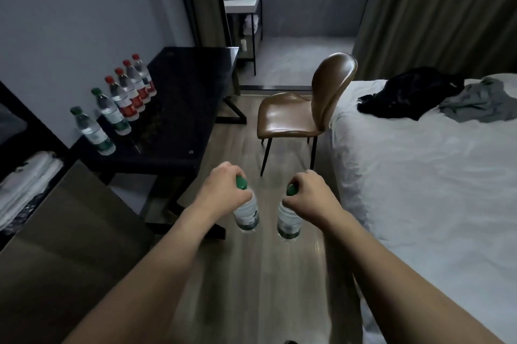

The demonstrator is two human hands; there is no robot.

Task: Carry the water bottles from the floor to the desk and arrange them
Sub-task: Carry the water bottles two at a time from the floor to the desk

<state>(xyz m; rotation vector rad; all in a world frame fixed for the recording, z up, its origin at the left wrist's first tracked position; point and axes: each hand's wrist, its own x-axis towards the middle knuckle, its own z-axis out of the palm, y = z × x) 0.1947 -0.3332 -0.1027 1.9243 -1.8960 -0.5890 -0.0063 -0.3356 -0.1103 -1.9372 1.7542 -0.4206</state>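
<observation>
1. The left hand [223, 190] has its grip curled around the neck of a clear bottle with a green cap [245, 210], held upright above the wooden floor [251, 273].
2. The right hand [309, 192] holds a second green-capped bottle [288, 220] the same way, just beside the first, the two apart.
3. Both bottles are transparent plastic with a green-and-white label around the lower body.
4. On the dark worktop [181, 108] to the left, six more bottles stand in a line along the wall: two green-capped ones [107, 117] nearest, then four with red caps and red labels [131, 89] packed close together.
5. A brown chair [302, 111] stands between the worktop and the white bed [419, 162], which carries dark and grey clothes [436, 97].
</observation>
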